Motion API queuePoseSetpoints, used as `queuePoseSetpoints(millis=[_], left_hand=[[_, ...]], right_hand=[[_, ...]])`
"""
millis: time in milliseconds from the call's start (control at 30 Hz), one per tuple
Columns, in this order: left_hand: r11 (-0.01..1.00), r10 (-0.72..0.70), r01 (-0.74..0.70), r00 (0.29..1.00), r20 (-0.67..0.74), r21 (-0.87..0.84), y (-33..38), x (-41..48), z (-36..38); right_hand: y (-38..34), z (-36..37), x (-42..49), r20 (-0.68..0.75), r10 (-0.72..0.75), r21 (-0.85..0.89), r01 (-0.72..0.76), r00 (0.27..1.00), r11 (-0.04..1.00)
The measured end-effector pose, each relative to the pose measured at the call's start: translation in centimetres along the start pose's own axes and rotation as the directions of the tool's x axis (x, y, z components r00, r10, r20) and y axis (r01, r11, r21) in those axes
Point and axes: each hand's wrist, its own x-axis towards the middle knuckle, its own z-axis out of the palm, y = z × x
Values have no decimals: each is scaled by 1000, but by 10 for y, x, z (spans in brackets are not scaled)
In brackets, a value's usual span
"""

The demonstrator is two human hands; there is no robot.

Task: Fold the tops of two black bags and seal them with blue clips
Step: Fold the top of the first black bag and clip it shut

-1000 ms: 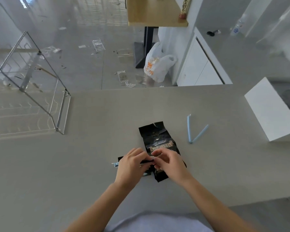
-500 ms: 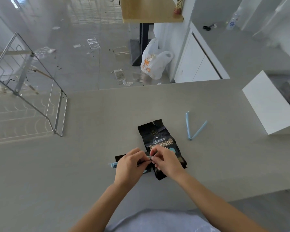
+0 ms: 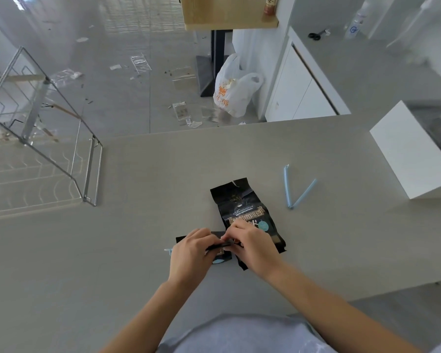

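Two black bags lie on the grey table. The larger black bag lies flat with its open top pointing away from me. A smaller black bag sits in front of it, mostly hidden under my hands. My left hand and my right hand both pinch its folded top edge. The tip of a blue clip pokes out left of my left hand. A second blue clip lies open in a V to the right of the larger bag.
A wire rack stands at the table's left. A white box sits at the right edge. The table's far edge drops to a littered floor with a white plastic bag.
Both hands stayed on the small bag's top and shifted slightly away from me. More of the larger bag's label shows now.
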Motion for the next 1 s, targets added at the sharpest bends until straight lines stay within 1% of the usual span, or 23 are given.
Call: queuePoseSetpoints(millis=[100, 233, 333, 500, 600, 667, 767, 867, 1000], left_hand=[[1000, 1, -1, 1000, 5, -21, -2, 1, 1], [997, 71, -70, 997, 37, -16, 0, 6, 2], [998, 50, -48, 998, 46, -40, -1, 6, 0], [998, 42, -46, 995, 90, 46, -6, -1, -4], [996, 18, -24, 997, 71, 83, -1, -3, -1], [999, 3, -5, 999, 40, 51, -1, -6, 0], [999, 41, -41, 999, 10, -18, -7, -14, -1], [997, 49, -50, 999, -12, -58, -8, -14, -1], [994, 80, -80, 997, 4, -74, -5, -1, -4]], right_hand=[[4, 2, -1, -4, -14, 22, 14, 1000, 1000], [13, 1, 1, 29, -23, 19, 23, 999, 1000], [14, 1, 5, 33, -30, 13, 29, 999, 999], [10, 5, 6, 91, -123, 27, 121, 988, 992], [9, 10, 4, 54, -143, 36, 141, 988, 989], [9, 12, 4, 29, -175, 18, 175, 984, 984], [7, 17, 0, 2, -221, 38, 221, 975, 974], [7, 20, 0, -12, -179, 83, 180, 984, 980], [10, 13, 9, 42, -117, 62, 114, 992, 991]])
